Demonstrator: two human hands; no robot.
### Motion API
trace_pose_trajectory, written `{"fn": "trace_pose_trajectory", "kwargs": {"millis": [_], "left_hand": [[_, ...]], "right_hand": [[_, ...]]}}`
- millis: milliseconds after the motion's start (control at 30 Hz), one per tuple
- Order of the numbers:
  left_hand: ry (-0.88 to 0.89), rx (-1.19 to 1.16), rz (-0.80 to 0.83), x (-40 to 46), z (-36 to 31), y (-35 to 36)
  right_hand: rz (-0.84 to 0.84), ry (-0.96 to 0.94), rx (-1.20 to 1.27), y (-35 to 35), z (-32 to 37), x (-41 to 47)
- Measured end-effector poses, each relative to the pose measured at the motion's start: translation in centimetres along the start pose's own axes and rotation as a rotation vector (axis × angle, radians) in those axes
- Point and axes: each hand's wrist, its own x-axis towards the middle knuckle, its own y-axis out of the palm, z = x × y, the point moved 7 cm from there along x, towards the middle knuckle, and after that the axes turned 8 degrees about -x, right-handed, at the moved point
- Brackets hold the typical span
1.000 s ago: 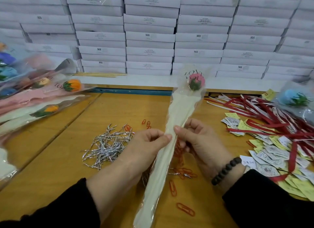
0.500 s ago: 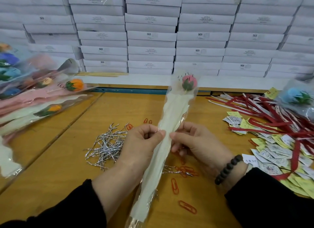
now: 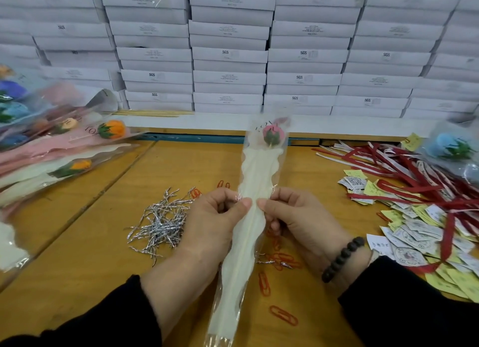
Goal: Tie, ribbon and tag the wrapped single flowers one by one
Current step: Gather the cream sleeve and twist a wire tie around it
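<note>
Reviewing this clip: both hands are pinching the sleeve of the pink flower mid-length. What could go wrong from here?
1. Both the left hand and right hand pinch the wrapped pink flower; reaching for a silver twist tie means releasing one hand, so the gathered sleeve may loosen.
2. The long sleeve's bottom end could sweep the red paper clips about.
3. The red ribbons lie tangled with the tags; pulling one may drag others.

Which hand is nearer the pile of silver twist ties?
Left. The left hand sits just right of the pile of silver twist ties; the right hand is beyond the cream-wrapped pink flower.
</note>
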Motion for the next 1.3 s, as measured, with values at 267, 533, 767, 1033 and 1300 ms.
{"fn": "trace_pose_trajectory", "kwargs": {"millis": [267,533,767,1033,1300], "left_hand": [[-0.013,-0.038,0.022,-0.2,-0.3,0.4],[-0.043,-0.005,0.019,-0.3,-0.2,0.3],[-0.074,-0.045,0.008,0.2,0.5,0.0],[-0.127,-0.122,0.032,0.7,1.0,-0.3],[-0.169,-0.155,0.103,0.3,0.9,0.4]], "right_hand": [[-0.036,0.001,-0.023,-0.5,0.3,0.2],[-0.032,0.02,-0.02,-0.5,-0.2,0.2],[0.0,0.062,0.033,-0.3,-1.0,0.4],[0.01,-0.011,0.095,-0.2,-0.8,0.5],[0.0,-0.08,0.077,0.0,-0.4,0.5]]}}
